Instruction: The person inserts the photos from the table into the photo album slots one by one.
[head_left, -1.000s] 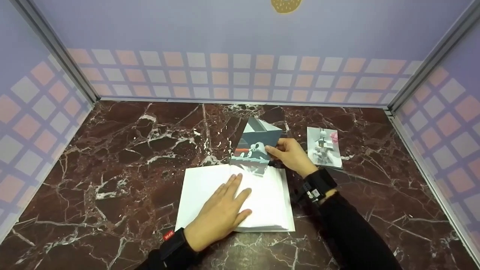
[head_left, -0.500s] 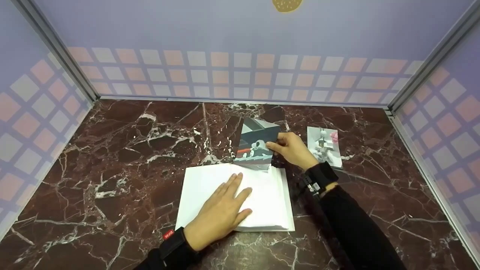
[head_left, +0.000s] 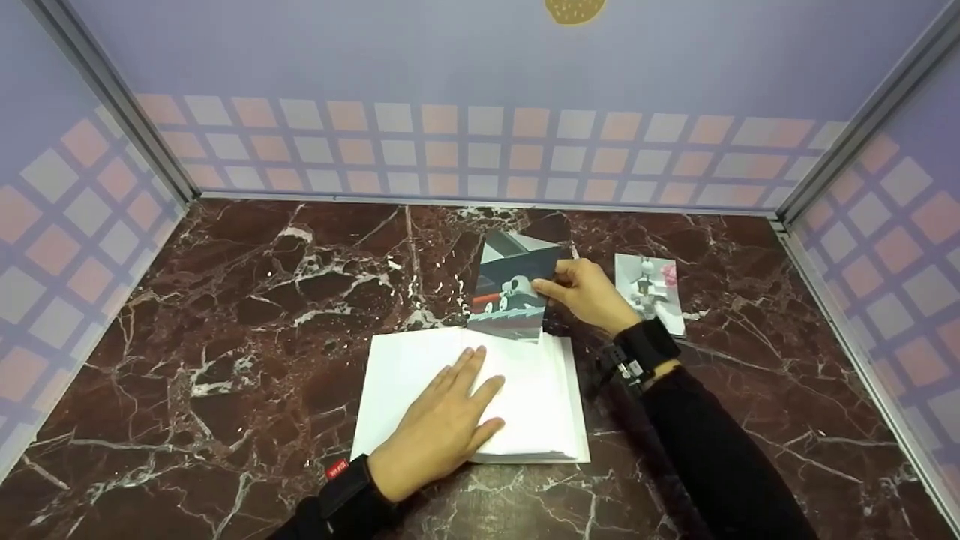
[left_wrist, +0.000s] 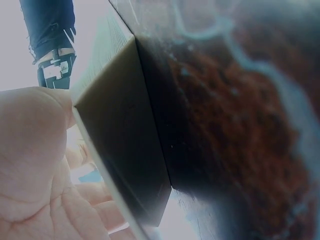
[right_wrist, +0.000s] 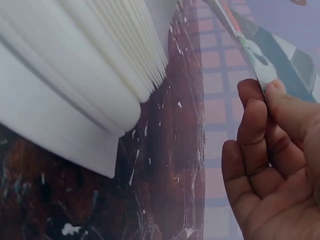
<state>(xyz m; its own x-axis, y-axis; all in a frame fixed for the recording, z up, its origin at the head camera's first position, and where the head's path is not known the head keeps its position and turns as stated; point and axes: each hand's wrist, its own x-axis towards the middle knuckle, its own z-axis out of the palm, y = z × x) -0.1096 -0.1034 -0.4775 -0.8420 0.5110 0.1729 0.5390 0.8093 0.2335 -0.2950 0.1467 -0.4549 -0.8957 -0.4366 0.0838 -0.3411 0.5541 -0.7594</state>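
- The left hand (head_left: 442,424) lies on the open white book (head_left: 536,405), reaching in from its 7 o'clock side, fingers straight and a little apart; it grips nothing.
- The right hand (head_left: 589,296) is clamped on the 3 o'clock edge of the cartoon card (head_left: 510,289), pinched between thumb and finger.
- That card stands just past 12 o'clock of the book, its lower end overlapping the top edge — whether it sits on the page or inside a sleeve, I cannot tell.
- A grey picture (head_left: 649,296) lies on the worktop (head_left: 247,337), at 2 o'clock from the book, near the right hand.
- The grip is one-sided, so a push toward 6 o'clock could swing the card askew or crease its lower end, I judge.
- Its lower corners could snag on the page edges, which look thin and closely stacked in the right wrist view.
- Should the left hand lift, the pages could spring up or the book slide — those straight fingers seem the only thing steadying it.
- A careless right wrist might brush the grey picture aside.
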